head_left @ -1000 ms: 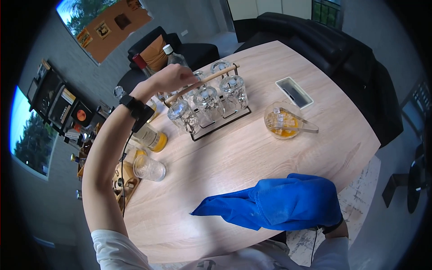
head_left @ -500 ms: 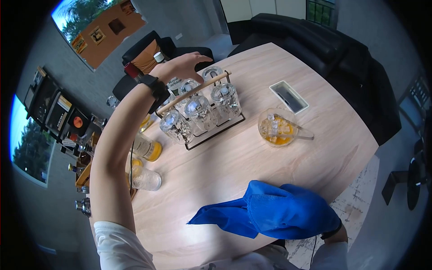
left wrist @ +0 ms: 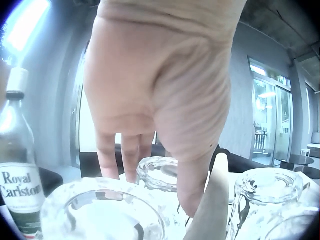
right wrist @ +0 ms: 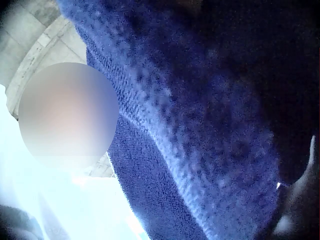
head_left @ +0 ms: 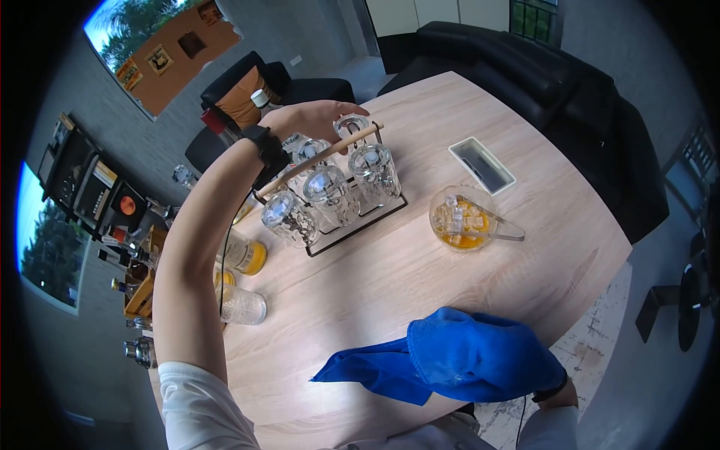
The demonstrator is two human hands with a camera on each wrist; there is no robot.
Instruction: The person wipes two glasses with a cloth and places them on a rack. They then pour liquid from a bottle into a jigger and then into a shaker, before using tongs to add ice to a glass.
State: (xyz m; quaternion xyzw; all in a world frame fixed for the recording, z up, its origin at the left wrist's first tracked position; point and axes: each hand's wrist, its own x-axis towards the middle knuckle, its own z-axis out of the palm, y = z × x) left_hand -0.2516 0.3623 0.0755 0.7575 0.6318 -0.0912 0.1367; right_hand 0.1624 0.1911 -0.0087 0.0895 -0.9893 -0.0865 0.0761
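My left hand (head_left: 315, 120) reaches over the wooden handle (head_left: 319, 160) of a wire glass rack (head_left: 356, 226) that holds several upside-down glass mugs. In the left wrist view its fingers point down on one side of a far-row mug (left wrist: 156, 169) and the thumb comes down on the other, beside the handle. The mug still sits in the rack. A blue cloth (head_left: 480, 356) drapes over my right hand, hiding its fingers; only the wrist (head_left: 559, 391) shows at the table's near edge. In the right wrist view the blue cloth (right wrist: 180, 125) fills most of the picture.
A glass bowl (head_left: 461, 221) of ice and orange liquid, with tongs (head_left: 508, 234) in it, stands right of the rack. To the left are a ridged tumbler (head_left: 246, 306) and a bottle (head_left: 246, 253). A Royal Carlston bottle (left wrist: 19, 175) stands behind the rack. A framed inset (head_left: 484, 165) lies in the tabletop.
My left hand has moved from above the rack's handle toward the far right, then down around the far-row mug. The cloth-covered right hand has stayed nearly in place.
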